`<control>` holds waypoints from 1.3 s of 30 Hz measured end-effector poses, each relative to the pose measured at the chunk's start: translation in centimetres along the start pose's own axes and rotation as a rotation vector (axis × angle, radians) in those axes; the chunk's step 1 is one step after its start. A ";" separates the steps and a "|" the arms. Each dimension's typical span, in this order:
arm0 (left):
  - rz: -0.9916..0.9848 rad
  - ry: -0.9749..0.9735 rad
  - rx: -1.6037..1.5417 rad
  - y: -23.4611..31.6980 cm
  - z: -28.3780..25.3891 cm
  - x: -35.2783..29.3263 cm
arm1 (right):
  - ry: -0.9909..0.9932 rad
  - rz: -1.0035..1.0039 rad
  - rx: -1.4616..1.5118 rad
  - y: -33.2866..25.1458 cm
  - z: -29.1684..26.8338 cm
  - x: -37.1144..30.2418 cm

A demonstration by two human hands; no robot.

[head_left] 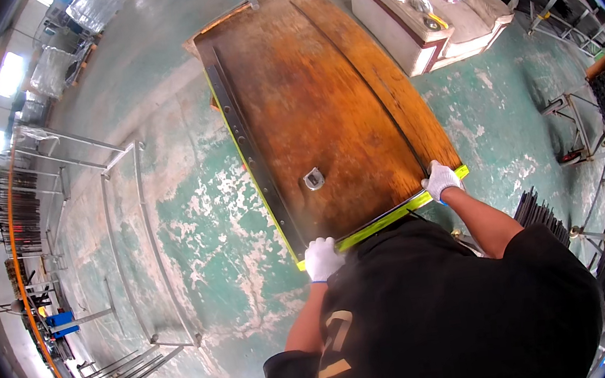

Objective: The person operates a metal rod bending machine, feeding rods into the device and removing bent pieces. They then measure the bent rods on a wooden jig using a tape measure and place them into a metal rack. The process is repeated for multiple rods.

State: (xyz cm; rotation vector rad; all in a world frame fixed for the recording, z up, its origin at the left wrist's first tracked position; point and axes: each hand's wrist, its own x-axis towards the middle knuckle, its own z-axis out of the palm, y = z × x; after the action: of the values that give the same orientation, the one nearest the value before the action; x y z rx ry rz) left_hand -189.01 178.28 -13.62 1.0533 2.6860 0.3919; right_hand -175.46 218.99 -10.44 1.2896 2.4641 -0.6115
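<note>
A worn brown wooden worktable [323, 104] stretches away in front of me, with a yellow-green border along its near and left edges. My left hand [322, 260], in a white glove, is closed over the near left corner, by the end of a dark metal strip with holes [259, 165]. Toward the near right corner, my right hand [441, 179], also gloved, curls over the edge beside the end of a long thin black rod [369, 84]. Whether its fingers also grip the rod is hidden. A silver-grey tape measure [313, 179] lies on the tabletop between the two.
Beyond the table's right side stands a cream bench-like unit [404, 32] with plastic wrap on it. A metal frame [147, 229] is on the worn green floor to the left. Dark rods [540, 214] are bundled at my right. Wrapped stacks [50, 72] stand far left.
</note>
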 end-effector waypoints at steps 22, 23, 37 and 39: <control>-0.048 -0.089 0.079 3.2 -2.1 0.2 | 0.028 -1.085 -0.326 -2.7 2.8 -3.6; -0.047 -0.080 0.083 3.1 -2.1 0.2 | 0.041 -1.096 -0.301 -2.7 3.0 -3.5; -0.306 0.236 -0.230 6.2 -6.0 -0.3 | 0.017 -1.060 0.006 -10.0 2.4 -2.0; -0.302 0.291 -0.287 6.8 -7.2 -1.1 | 0.074 -1.076 0.019 -15.2 3.0 -1.2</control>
State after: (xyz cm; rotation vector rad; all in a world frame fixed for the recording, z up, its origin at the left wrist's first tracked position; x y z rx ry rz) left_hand -186.20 181.12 -4.48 0.5336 2.8564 0.8954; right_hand -187.20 208.89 -8.98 -0.1447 3.0727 -0.7923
